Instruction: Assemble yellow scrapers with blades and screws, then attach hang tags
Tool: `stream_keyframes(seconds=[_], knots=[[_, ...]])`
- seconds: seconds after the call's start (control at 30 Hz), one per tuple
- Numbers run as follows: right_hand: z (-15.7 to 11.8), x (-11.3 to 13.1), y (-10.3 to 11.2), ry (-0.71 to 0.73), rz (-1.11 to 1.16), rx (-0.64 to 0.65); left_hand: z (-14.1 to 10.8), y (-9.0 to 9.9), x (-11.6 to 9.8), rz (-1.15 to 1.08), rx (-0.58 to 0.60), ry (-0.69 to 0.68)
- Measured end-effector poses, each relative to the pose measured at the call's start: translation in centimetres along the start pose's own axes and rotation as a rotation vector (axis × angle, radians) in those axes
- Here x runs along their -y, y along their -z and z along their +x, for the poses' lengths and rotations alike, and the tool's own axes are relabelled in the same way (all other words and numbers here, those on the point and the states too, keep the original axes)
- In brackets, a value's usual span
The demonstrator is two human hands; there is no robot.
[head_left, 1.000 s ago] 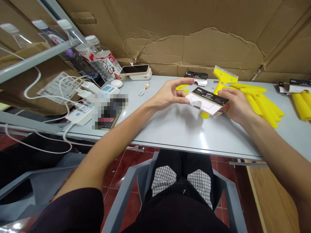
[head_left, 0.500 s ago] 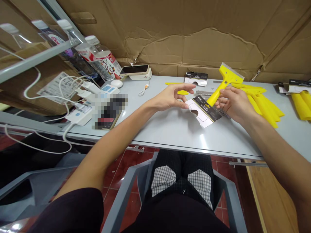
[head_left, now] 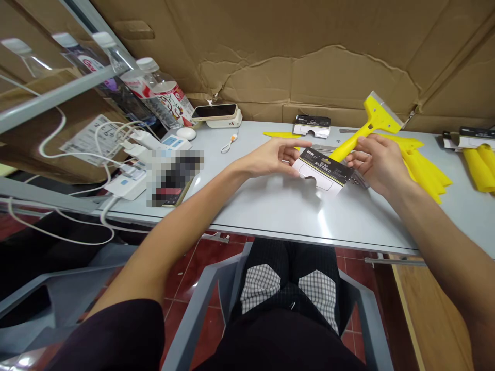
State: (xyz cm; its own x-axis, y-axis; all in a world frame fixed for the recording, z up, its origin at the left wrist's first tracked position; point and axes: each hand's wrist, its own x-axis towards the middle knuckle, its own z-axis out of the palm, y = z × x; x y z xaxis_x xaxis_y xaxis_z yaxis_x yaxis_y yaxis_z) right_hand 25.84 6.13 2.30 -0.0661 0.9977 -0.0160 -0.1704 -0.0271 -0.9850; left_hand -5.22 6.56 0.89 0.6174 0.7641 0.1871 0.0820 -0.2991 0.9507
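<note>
My right hand [head_left: 382, 162] is closed on a yellow scraper [head_left: 377, 117], whose wide metal-edged head points up and to the right. Its handle runs down behind a black-and-white cardboard header card [head_left: 322, 169] with a cut-out notch. At the card's left edge, my left hand [head_left: 273, 157] grips it between thumb and curled fingers. The lower end of the handle is hidden by the card. Some metal pieces [head_left: 323, 148] lie on the table behind the card, partly covered.
More yellow scraper parts [head_left: 425, 170] lie right of my right hand, with carded yellow ones [head_left: 479, 165] at the far right. Another card [head_left: 311, 126] lies at the back. To the left are a phone [head_left: 214, 111], a power strip [head_left: 129, 180] with cables, and bottles [head_left: 170, 98].
The scraper has shifted right and its head has tilted further right. The card has turned more level, and my left fingers have closed in on its edge.
</note>
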Motion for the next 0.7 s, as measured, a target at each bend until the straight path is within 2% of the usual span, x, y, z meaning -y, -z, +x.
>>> stream_keyframes(seconds=[0.1,0.23,0.4,0.53,0.6,0.7], knots=[[-0.1,0.4,0.2,0.038,0.024,-0.062,0.0,-0.2,-0.4,0.0,0.045,-0.005],[-0.4,0.9,0.4,0.063,0.032,-0.066,0.1,-0.8,-0.3,0.012,0.075,-0.013],[-0.8,1.2,-0.1,0.009,0.053,-0.086,0.2,-1.3,-0.1,0.009,0.013,-0.06],[-0.7,1.1,-0.3,0.016,0.038,-0.095,0.3,-1.3,0.0,-0.006,0.01,-0.112],[-0.6,0.9,-0.2,0.033,0.035,-0.083,0.4,-1.4,0.2,-0.016,-0.033,-0.14],[-0.5,0.6,-0.2,0.042,0.012,-0.054,0.4,-1.5,0.5,-0.025,-0.163,-0.168]])
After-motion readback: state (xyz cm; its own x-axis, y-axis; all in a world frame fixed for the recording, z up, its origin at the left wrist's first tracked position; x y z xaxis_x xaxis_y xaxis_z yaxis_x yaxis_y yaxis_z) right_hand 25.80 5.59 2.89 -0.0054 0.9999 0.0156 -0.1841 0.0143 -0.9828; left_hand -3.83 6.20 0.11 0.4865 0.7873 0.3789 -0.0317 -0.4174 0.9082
